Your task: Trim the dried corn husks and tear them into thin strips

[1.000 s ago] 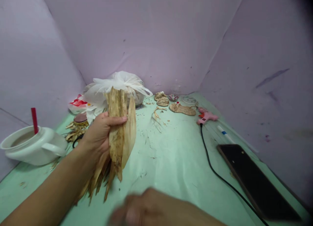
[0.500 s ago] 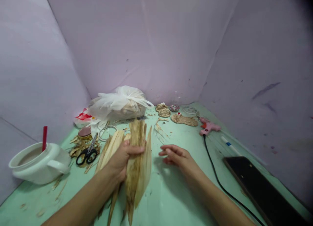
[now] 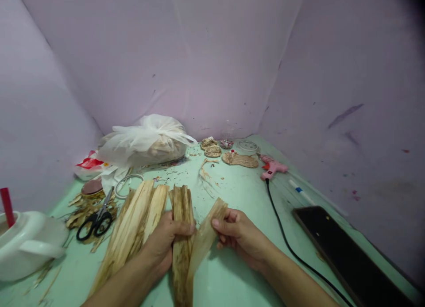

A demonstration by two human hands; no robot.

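Observation:
My left hand (image 3: 168,243) is closed around a bundle of brown-streaked dried husk strips (image 3: 182,209), its thumb lying across the front. The bundle stands nearly upright, its lower end running out at the bottom edge. Between thumb and fingers, my right hand (image 3: 241,234) pinches the top of a thin pale dried husk strip (image 3: 204,240). That strip leans to the right, away from the bundle, and meets it lower down. More pale dried husks (image 3: 133,227) lie on the table left of my left hand and partly behind it.
Black-handled scissors (image 3: 96,220) rest on plant scraps beside a white pot (image 3: 31,243) at left. A tied plastic bag (image 3: 149,141) sits at the back. Woven pieces (image 3: 241,159), a corded pink glue gun (image 3: 272,166) and a dark phone-like slab (image 3: 345,254) are on the right.
My right hand, empty before, has taken hold of the pale strip and bent it to the right, away from the bundle. The bundle sits slightly lower. The view has shifted a little right.

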